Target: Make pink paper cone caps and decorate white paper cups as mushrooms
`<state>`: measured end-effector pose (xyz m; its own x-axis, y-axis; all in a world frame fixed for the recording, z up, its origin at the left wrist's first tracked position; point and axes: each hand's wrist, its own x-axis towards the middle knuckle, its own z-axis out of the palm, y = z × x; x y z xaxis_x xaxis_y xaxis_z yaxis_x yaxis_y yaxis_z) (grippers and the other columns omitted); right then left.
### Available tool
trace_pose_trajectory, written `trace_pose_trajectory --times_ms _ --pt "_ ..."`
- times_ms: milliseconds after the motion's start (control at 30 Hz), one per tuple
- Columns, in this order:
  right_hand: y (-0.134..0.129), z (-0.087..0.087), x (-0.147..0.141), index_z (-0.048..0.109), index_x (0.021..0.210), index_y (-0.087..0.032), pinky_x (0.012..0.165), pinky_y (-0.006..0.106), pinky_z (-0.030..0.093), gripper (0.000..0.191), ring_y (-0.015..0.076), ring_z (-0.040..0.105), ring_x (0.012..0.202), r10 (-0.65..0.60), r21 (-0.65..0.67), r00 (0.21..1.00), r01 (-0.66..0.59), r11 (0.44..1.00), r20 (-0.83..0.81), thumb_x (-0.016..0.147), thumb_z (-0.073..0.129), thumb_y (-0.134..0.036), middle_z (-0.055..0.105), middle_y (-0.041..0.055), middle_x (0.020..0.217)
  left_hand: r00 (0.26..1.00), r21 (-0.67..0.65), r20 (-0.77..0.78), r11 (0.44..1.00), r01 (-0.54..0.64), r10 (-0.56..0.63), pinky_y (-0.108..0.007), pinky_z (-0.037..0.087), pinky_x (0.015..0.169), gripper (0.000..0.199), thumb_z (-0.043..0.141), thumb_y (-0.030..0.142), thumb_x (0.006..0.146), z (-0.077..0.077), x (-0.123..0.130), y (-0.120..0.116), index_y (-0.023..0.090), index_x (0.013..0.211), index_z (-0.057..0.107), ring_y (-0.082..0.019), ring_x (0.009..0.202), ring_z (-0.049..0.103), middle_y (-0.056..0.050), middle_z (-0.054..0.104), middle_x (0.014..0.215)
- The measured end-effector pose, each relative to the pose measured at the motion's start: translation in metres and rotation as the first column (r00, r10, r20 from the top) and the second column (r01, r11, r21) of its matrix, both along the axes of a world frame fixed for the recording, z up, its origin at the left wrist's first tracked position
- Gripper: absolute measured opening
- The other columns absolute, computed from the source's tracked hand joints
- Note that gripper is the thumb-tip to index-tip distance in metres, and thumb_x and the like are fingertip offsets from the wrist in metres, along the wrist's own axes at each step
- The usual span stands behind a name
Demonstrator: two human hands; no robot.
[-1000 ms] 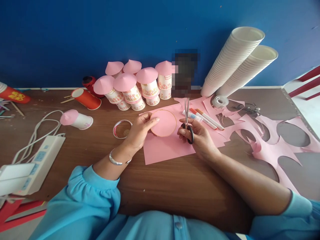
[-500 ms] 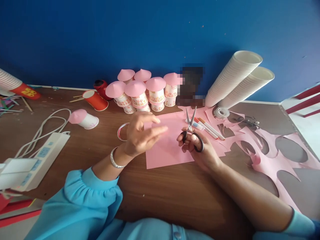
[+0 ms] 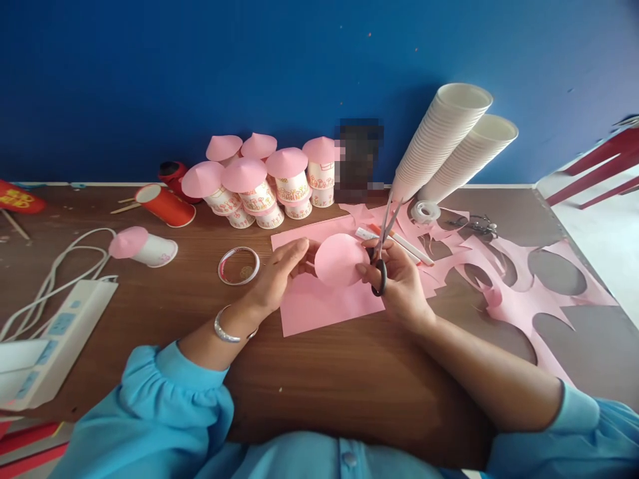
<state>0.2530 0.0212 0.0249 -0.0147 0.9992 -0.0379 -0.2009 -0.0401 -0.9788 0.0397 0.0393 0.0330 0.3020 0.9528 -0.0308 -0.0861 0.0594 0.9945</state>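
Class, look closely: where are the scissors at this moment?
In the head view, the scissors are just right of centre, in the right hand, beside the pink paper circle, blades pointing up toward the white cup stacks.

Pink paper disc (image 3: pixel 341 260), open scissors (image 3: pixel 384 234)

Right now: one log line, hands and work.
left hand: at left edge of pink disc | right hand: holding scissors, thumb at disc's right edge | blades: parted | below disc: pink sheet
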Motion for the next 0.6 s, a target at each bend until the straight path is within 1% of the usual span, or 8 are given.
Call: trace_pose_trajectory --times_ms 33,67,133,167,300,433,533,600 --pt "0.0 0.0 -0.001 0.063 0.101 -0.026 0.054 0.027 0.036 0.04 0.0112 0.044 0.057 0.002 0.008 1.0 -0.003 1.0 0.021 0.07 0.087 -0.035 0.051 -0.0083 0.065 0.999 -0.083 0.022 0.996 0.038 -0.036 -0.031 0.056 0.076 0.044 0.061 0.06 0.094 0.001 0.001 -0.001 0.018 0.098 0.073 -0.018 0.083 0.067 -0.007 0.073 0.094" --pt "0.0 0.001 -0.001 0.063 0.102 -0.026 0.055 0.027 0.036 0.041 0.0112 0.044 0.057 0.009 0.009 0.999 -0.009 1.0 0.042 0.07 0.087 -0.036 0.051 -0.0083 0.065 0.999 -0.129 0.016 0.991 0.046 -0.044 -0.029 0.054 0.075 0.041 0.07 0.058 0.089 0.003 0.002 -0.003 0.017 0.094 0.073 -0.017 0.081 0.065 -0.005 0.072 0.091" --pt "-0.001 0.001 -0.002 0.062 0.103 -0.026 0.055 0.027 0.037 0.043 0.0115 0.045 0.059 0.03 -0.003 0.996 -0.03 1.0 0.085 0.07 0.088 -0.038 0.051 -0.0079 0.066 0.999 -0.172 -0.044 0.985 0.004 -0.011 -0.026 0.05 0.072 0.035 0.085 0.048 0.077 0.004 0.004 -0.005 0.017 0.087 0.072 -0.015 0.077 0.062 -0.002 0.07 0.083" --pt "-0.001 0.002 -0.002 0.062 0.104 -0.026 0.055 0.027 0.037 0.044 0.0117 0.046 0.059 0.041 -0.01 0.994 -0.04 0.999 0.102 0.071 0.087 -0.04 0.052 -0.0076 0.067 0.998 -0.186 -0.068 0.982 -0.023 0.011 -0.026 0.049 0.07 0.034 0.088 0.044 0.075 0.004 0.005 -0.006 0.016 0.084 0.072 -0.015 0.076 0.061 -0.001 0.069 0.079" --pt "-0.003 0.003 -0.002 0.062 0.105 -0.026 0.057 0.029 0.042 0.045 0.0131 0.05 0.061 0.092 -0.045 0.986 -0.086 0.995 0.137 0.072 0.086 -0.046 0.055 -0.0058 0.07 0.998 -0.229 -0.023 0.971 -0.069 0.066 -0.028 0.05 0.072 0.033 0.087 0.043 0.075 -0.001 0.008 -0.008 0.016 0.085 0.072 -0.016 0.075 0.063 -0.001 0.07 0.079" --pt "-0.002 0.002 -0.001 0.062 0.107 -0.026 0.058 0.03 0.047 0.049 0.014 0.054 0.064 0.088 -0.063 0.993 -0.083 0.995 0.081 0.069 0.089 -0.044 0.06 -0.0049 0.074 0.996 -0.202 0.029 0.976 -0.081 0.088 -0.028 0.05 0.074 0.028 0.085 0.039 0.077 -0.005 0.006 -0.004 0.017 0.086 0.072 -0.016 0.077 0.063 -0.001 0.07 0.081" --pt "0.0 -0.003 0.004 0.064 0.111 -0.025 0.06 0.03 0.049 0.051 0.0162 0.059 0.07 0.089 -0.05 0.995 -0.087 0.995 0.038 0.072 0.087 -0.049 0.068 -0.0003 0.083 0.99 -0.169 0.09 0.981 -0.094 0.11 -0.029 0.051 0.076 0.023 0.083 0.036 0.079 0.0 0.0 0.002 0.017 0.086 0.072 -0.016 0.077 0.064 -0.001 0.07 0.081" --pt "0.003 -0.004 0.008 0.066 0.11 -0.023 0.058 0.03 0.048 0.05 0.0183 0.06 0.073 0.156 -0.07 0.985 -0.151 0.986 0.071 0.075 0.084 -0.055 0.07 0.0031 0.085 0.984 -0.155 0.136 0.984 -0.093 0.114 -0.032 0.053 0.078 0.024 0.083 0.036 0.079 0.006 -0.005 0.007 0.018 0.091 0.074 -0.019 0.082 0.067 -0.002 0.073 0.085"
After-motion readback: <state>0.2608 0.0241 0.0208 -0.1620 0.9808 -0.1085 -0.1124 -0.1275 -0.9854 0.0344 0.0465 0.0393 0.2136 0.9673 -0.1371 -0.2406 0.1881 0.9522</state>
